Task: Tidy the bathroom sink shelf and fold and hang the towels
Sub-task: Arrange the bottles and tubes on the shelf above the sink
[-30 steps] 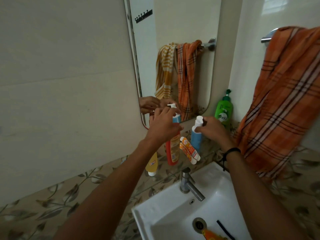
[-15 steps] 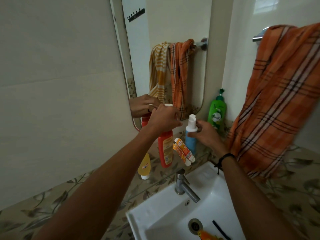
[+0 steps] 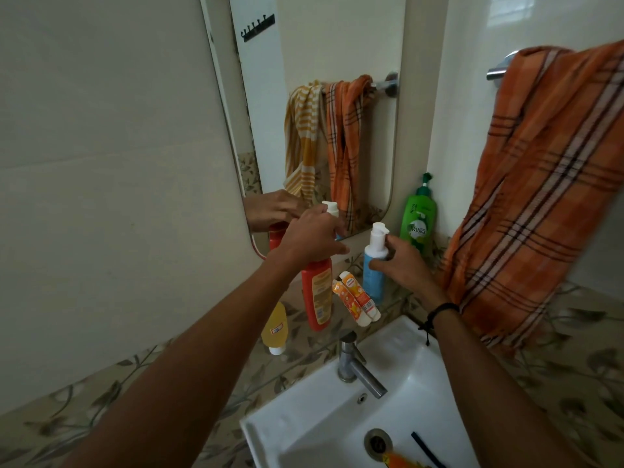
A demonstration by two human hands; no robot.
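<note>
On the shelf under the mirror stands a tall red bottle (image 3: 316, 292); my left hand (image 3: 312, 236) grips its top from above. Just to its right, my right hand (image 3: 403, 266) holds a blue bottle with a white cap (image 3: 373, 256) upright, fingers round its body. Two small orange tubes (image 3: 354, 298) lean between the bottles, caps down. A yellow bottle (image 3: 275, 327) sits cap-down to the left. An orange plaid towel (image 3: 547, 197) hangs loosely over the rail (image 3: 496, 70) at the right.
A green pump bottle (image 3: 418, 219) stands in the corner by the mirror (image 3: 337, 45), which reflects a second, yellow striped towel. Below are the white sink (image 3: 405, 359) and its steel tap (image 3: 356, 366). Small items lie near the drain.
My right hand has slid from the blue bottle's cap down to its body, leaving the white cap bare. My left hand stays on the red bottle's top.
</note>
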